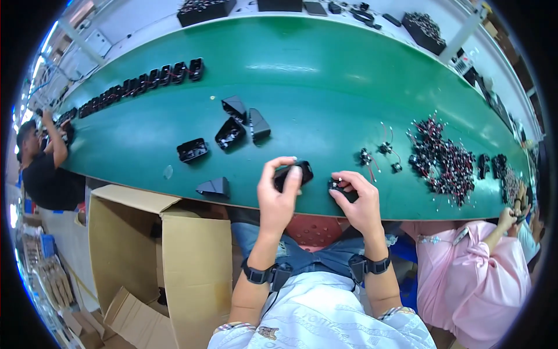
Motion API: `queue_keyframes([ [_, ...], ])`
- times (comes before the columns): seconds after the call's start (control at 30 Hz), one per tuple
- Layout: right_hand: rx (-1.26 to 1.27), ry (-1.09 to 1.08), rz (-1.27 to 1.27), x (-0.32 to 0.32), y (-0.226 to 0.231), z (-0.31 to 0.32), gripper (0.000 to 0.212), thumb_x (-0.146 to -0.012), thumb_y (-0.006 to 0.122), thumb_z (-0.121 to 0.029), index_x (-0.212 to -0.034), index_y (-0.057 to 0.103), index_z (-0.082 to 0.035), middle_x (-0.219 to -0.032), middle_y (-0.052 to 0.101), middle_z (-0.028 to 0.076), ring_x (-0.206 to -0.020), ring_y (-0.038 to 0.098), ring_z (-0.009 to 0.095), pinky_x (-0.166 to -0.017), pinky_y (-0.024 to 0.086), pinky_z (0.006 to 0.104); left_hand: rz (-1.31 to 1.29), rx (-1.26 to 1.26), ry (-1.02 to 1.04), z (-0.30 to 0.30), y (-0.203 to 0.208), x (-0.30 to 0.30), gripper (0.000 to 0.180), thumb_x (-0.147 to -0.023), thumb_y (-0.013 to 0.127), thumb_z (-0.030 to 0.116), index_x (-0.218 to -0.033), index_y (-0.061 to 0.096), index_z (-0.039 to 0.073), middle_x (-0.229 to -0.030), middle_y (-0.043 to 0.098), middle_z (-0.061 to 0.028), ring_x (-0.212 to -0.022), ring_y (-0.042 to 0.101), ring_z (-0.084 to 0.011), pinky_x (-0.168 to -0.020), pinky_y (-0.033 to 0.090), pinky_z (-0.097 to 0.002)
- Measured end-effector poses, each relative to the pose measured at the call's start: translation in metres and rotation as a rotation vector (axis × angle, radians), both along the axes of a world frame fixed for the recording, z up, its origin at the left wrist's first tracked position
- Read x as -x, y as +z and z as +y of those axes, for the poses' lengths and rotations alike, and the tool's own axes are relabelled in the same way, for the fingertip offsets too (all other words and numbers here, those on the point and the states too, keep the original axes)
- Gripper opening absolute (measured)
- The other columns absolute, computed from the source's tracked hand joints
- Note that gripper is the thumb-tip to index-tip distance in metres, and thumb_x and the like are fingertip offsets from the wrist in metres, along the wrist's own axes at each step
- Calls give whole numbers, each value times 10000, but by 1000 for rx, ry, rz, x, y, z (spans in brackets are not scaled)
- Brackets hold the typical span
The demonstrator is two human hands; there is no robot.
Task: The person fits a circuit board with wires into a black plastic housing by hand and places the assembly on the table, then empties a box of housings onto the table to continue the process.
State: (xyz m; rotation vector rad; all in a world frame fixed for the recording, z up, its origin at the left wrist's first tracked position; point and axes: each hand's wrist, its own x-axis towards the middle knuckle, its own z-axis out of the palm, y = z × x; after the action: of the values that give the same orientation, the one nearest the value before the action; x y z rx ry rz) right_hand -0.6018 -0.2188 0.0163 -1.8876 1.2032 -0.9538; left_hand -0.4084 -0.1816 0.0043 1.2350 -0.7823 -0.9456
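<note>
My left hand [278, 200] is closed around a hollow black plastic housing [303, 169], held above the near part of the green table [302, 104]. To its right, my right hand [364, 203] pinches a small black part [335, 185], largely covered by the fingers; its exact kind cannot be made out. A gap separates the two held pieces. Several black housings lie left of my hands, among them an open one [231, 135] and a wedge-shaped one [214, 187]. On the right are a few small black parts with red wires [365, 156], near a large pile of similar wired parts [443, 158].
A row of black housings [139, 86] runs along the far left. An open cardboard box [196, 256] stands below the table's front edge. Dark bins [423, 32] line the back shelf. One person [49, 166] works at far left, another in pink [465, 273] sits close on my right.
</note>
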Motion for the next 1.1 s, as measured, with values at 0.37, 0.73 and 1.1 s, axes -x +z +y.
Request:
queue_keyframes([
  [0.37,138,-47,54,4,-8,-1,134,-840,773,-4,-974,781,-10,-1046,737,101,-777,705,157,-723,554,284,905,-19,-260,29,-1,11,524,-973,545,296,-1433,488,52,-1213,642,-156,-911,639,-303,-738,512,-346],
  [0.73,64,-82,-180,7,-10,5,132,-811,773,86,-915,733,17,-935,743,95,-824,694,143,-723,547,269,738,-39,-427,20,-6,-2,781,-871,613,245,-1578,341,55,-1491,489,-248,-1051,661,-278,-834,562,-341],
  [1.1,426,89,-137,-3,37,21,267,-687,814,84,-879,747,-88,-904,786,34,-774,692,193,-719,545,311,555,225,-519,18,-1,15,763,-825,689,241,-1492,411,-4,-1430,536,-211,-1333,528,-260,-1144,407,-394],
])
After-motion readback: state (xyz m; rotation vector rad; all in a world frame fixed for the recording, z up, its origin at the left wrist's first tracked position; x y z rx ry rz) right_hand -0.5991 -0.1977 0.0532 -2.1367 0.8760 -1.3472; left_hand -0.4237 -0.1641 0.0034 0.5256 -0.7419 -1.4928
